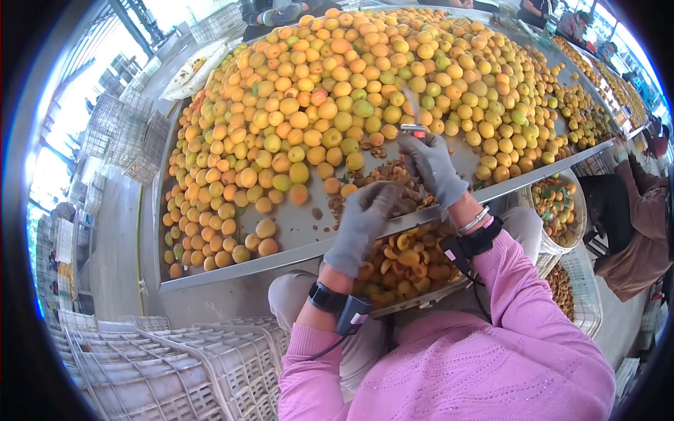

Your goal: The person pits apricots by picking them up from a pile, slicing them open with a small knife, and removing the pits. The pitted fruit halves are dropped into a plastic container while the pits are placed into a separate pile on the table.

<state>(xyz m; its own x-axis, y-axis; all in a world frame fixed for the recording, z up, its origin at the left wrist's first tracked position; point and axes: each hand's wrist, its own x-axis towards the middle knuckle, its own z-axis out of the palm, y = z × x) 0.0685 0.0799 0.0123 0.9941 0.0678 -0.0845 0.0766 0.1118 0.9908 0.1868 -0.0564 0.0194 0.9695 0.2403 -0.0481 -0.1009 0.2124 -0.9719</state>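
Note:
Both of my hands wear grey gloves. My right hand [432, 165] is closed around a small knife [414, 131] with a red and dark handle; its thin blade points up and is blurred. My left hand [364, 228] is beside it at the table's near edge, fingers smeared by motion, so whether it holds anything is hidden. A heap of whole apricots [337, 98] covers the metal table [309, 251] beyond my hands. Brown apricot pits [397, 177] lie scattered between and behind the hands. Below them, a container of halved apricots [407, 263] rests between my knees.
White plastic crates [182, 372] stand at lower left, with more stacked crates [123, 133] further back. A bucket of fruit [558, 210] stands on the right, near a seated person in brown [639, 231]. Other people work at the table's far side.

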